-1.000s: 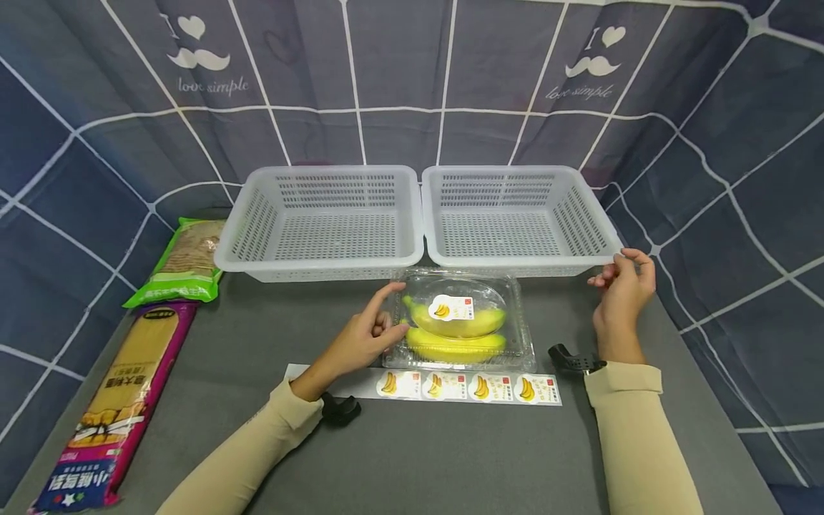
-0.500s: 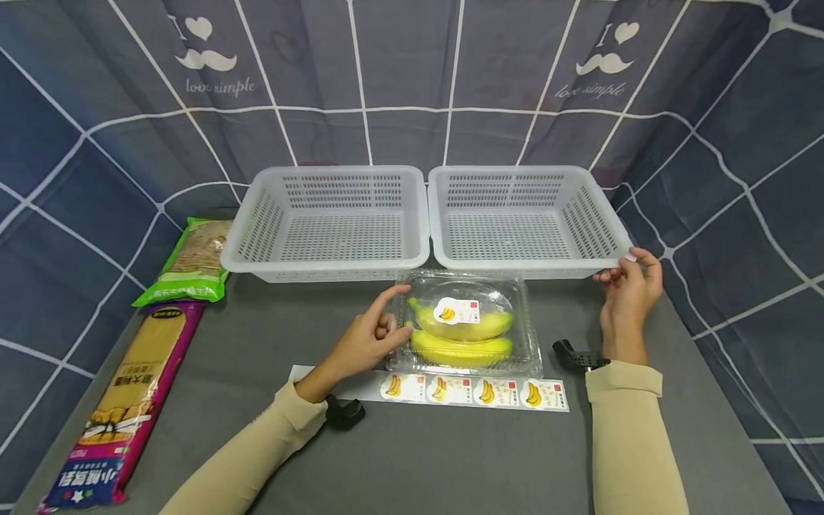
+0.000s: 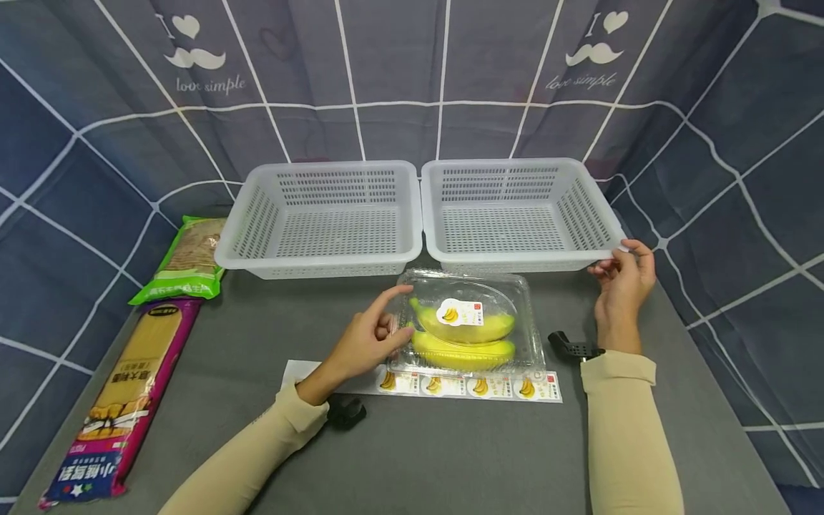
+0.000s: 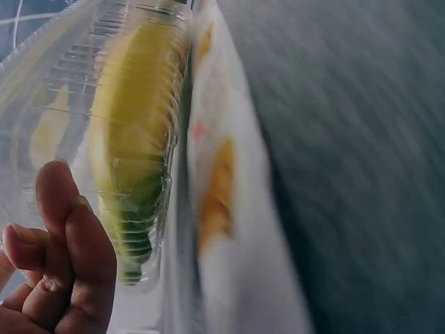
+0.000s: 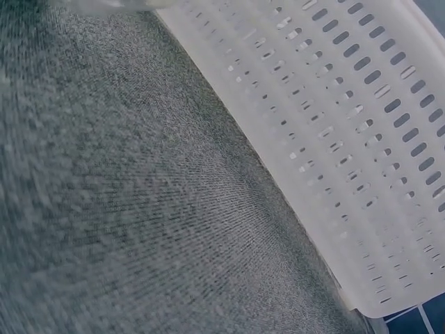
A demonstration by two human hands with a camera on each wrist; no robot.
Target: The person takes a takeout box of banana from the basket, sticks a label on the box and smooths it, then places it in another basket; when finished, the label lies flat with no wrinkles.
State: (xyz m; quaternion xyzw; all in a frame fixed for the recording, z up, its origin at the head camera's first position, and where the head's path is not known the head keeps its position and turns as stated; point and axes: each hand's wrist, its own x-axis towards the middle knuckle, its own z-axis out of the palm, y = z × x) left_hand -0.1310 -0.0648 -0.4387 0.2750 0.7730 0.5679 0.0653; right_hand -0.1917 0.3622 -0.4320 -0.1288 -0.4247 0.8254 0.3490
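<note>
A clear plastic clamshell box (image 3: 524,315) of yellow-green bananas (image 3: 463,352), with a banana label (image 3: 460,312) on its lid, lies in front of the two white baskets. My left hand (image 3: 363,343) grips its left side, index finger and thumb spread along the edge; in the left wrist view the curled fingers (image 4: 87,257) are beside the box. At the front right corner of the right basket (image 3: 521,259), my right hand (image 3: 623,290) holds the rim. That hand does not show in the right wrist view, which has the perforated basket wall (image 5: 334,132).
A strip of banana stickers (image 3: 450,386) lies under the near edge of the box. The left basket (image 3: 322,268) adjoins the right one. At the left are a green-edged food bag (image 3: 187,261) and a long purple noodle pack (image 3: 129,386). A checked curtain (image 3: 399,71) surrounds the grey table (image 3: 450,458).
The box has shifted slightly right and toward me with my left hand, overlapping the sticker strip more. My right hand stays at the basket corner. The head view has swayed a little.
</note>
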